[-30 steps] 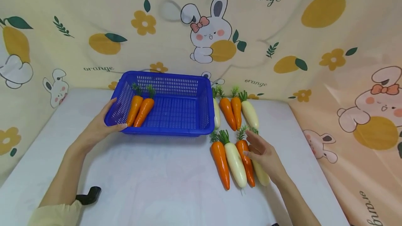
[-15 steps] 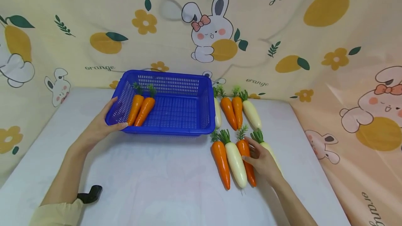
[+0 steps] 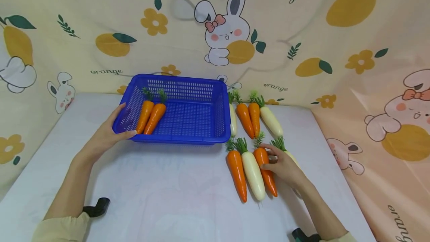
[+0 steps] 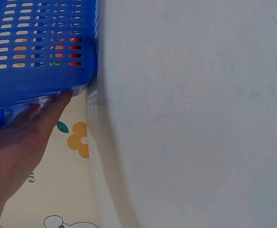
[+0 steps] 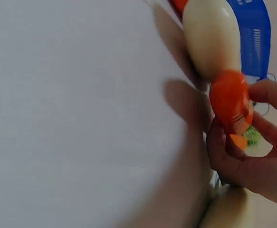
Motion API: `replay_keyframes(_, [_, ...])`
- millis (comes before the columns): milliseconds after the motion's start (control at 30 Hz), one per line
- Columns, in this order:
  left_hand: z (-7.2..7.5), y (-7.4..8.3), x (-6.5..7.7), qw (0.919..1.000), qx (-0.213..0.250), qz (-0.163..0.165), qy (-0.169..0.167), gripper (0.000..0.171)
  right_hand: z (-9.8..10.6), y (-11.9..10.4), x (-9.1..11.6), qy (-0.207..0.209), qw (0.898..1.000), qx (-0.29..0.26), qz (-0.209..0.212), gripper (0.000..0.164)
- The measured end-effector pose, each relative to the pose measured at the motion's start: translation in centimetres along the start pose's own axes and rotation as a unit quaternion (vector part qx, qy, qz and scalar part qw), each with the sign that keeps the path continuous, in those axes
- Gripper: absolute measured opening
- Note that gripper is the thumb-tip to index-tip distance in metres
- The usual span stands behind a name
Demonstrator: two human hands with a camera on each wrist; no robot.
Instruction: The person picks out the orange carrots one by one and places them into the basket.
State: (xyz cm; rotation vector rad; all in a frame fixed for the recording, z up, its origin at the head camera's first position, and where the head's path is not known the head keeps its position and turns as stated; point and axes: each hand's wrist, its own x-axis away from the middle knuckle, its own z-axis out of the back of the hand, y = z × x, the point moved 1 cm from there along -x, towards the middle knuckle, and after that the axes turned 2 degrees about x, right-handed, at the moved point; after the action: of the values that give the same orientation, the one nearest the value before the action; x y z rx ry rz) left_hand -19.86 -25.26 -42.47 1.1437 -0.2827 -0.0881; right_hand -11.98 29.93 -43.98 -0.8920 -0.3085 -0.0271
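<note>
My left hand (image 3: 102,137) holds the near left corner of a blue plastic basket (image 3: 181,139), thumb at the front rim and fingers along the left wall. Two orange carrots (image 3: 155,118) with green tops lie inside at its left end. To the right, my right hand (image 3: 285,165) pinches another carrot (image 3: 271,184) between thumb and fingers; its tip shows close in the right wrist view. Beside that carrot lie a white radish (image 3: 253,176) and a further carrot (image 3: 237,174). Another white radish (image 3: 291,157) is mostly hidden behind my right hand.
Behind the front row, two carrots (image 3: 245,118) and a white radish (image 3: 272,120) lie on the white table (image 3: 161,197). One more radish (image 3: 233,120) is partly covered by the basket's right side. A patterned cloth (image 3: 181,40) hangs at the back and sides.
My right hand has come down onto the carrot and taken hold of it, and the carrot's tip has swung slightly right. The rightmost radish has shifted right. My left hand stays on the basket.
</note>
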Motion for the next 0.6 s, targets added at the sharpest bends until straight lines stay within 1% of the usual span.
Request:
replay_keyframes(67, [0.0,0.0,0.0,1.0000,0.001,-0.001,0.000,0.105,0.5,-0.3,-0.1,-0.008,1.000,-0.027,-0.006,0.063])
replay_keyframes(167, [0.1,0.0,-0.1,1.0000,0.004,-0.006,0.002,0.104,1.2,-1.2,-0.5,-0.016,0.997,-0.075,0.001,0.065])
replay_keyframes(233, [0.2,0.0,-0.2,0.9999,0.005,-0.008,0.003,0.103,1.6,-1.9,-0.8,-0.020,0.994,-0.103,0.011,0.064])
replay_keyframes(333, [0.2,0.0,-0.3,0.9999,0.010,-0.006,0.003,0.103,2.1,-3.1,-1.4,-0.024,0.991,-0.129,0.029,0.063])
replay_keyframes(433, [0.1,-0.1,-0.3,0.9999,0.015,-0.003,0.002,0.103,2.3,-4.5,-2.1,-0.032,0.985,-0.168,0.040,0.063])
replay_keyframes(500, [0.1,-0.1,-0.3,0.9999,0.014,-0.002,0.002,0.104,2.1,-5.6,-2.7,-0.035,0.979,-0.198,0.038,0.064])
replay_keyframes(600, [0.1,-0.2,-0.1,0.9998,0.015,-0.008,0.003,0.104,1.6,-7.2,-3.8,-0.039,0.971,-0.231,0.038,0.064])
